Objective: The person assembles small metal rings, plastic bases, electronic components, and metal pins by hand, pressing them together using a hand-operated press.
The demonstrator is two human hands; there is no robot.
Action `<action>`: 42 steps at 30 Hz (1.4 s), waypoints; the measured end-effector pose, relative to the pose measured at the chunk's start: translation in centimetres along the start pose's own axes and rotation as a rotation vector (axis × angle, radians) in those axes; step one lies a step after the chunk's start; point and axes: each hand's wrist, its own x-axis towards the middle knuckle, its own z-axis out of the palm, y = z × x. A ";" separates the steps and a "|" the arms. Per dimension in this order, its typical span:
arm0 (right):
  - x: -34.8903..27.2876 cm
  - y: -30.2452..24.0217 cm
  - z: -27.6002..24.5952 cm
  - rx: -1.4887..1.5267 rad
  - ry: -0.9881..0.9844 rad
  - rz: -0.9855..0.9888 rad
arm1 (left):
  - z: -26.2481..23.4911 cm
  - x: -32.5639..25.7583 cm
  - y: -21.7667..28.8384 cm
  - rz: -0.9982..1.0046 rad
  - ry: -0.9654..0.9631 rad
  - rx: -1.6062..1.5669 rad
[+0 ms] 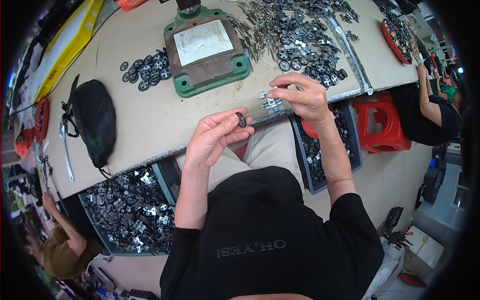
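The person's left hand [214,134] pinches a black wheel [241,120] between thumb and fingers, just off the worktop's [135,117] near edge. A thin rod [254,112] runs from the wheel toward a silver part [273,103]. The right hand [306,97] is bent over that part, thumb and forefinger close to it; whether they grip it cannot be told. Beyond the hands stands a green press base [187,91], with loose wheels [145,74] to its left and a pile of rods [257,32] to its right. A black pouch [95,120] lies farther left, beside a wrench [66,150].
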 end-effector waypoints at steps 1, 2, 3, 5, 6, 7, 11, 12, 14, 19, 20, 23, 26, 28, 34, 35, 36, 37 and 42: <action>-0.1 -0.1 0.0 0.000 0.001 0.001 | 0.1 0.0 -0.1 -0.001 0.000 0.001; -0.3 -0.1 -0.1 0.008 -0.002 0.007 | 0.3 0.1 -0.1 0.017 0.032 0.040; -0.4 -0.2 -0.1 0.015 -0.005 0.014 | 0.5 0.1 -0.2 0.034 0.063 0.080; -0.8 -0.1 0.1 0.097 -0.005 0.073 | 0.5 0.0 -0.3 0.029 0.036 0.061; -0.8 -0.1 0.1 0.184 -0.008 0.127 | 0.6 0.0 -0.2 0.031 0.014 0.041; -0.8 -0.2 0.1 0.184 -0.007 0.126 | 0.4 0.0 -0.3 0.031 0.014 0.042; -0.4 -0.7 -0.4 0.275 -0.095 0.224 | 0.3 0.1 -0.6 0.025 0.027 -0.001; -0.3 -0.8 -0.5 0.328 -0.136 0.274 | 0.5 0.1 -0.7 0.046 0.066 0.044; -0.4 -0.7 -0.7 0.434 -0.139 0.310 | 0.7 0.1 -0.8 0.078 0.094 0.080; -0.6 -1.2 -0.3 0.617 -0.127 0.391 | 1.4 0.1 -0.9 0.155 0.166 0.160; -0.7 -1.3 0.0 0.507 -0.086 0.382 | 1.5 0.1 -1.0 0.172 0.181 0.160; -0.8 -2.0 1.0 0.377 -0.008 0.412 | 2.0 0.3 -1.5 0.251 0.250 0.246; -0.8 -2.9 1.8 0.343 0.053 0.472 | 2.5 0.3 -2.4 0.455 0.316 0.468; -0.9 -3.0 1.8 0.326 0.080 0.493 | 2.5 0.3 -2.3 0.598 0.323 0.606; -0.7 -3.4 1.5 0.270 0.025 0.441 | 2.4 0.1 -2.4 0.395 0.308 0.344; -0.7 -3.5 1.6 0.253 0.040 0.438 | 2.7 0.1 -2.7 0.465 0.324 0.417; -0.7 -3.5 1.6 0.237 0.055 0.435 | 2.8 0.1 -2.8 0.536 0.341 0.491; -0.7 -3.5 1.3 0.237 0.055 0.435 | 2.6 0.0 -2.4 0.536 0.340 0.491; -0.4 -3.6 1.2 0.188 -0.001 0.412 | 2.3 0.1 -2.6 0.430 0.323 0.381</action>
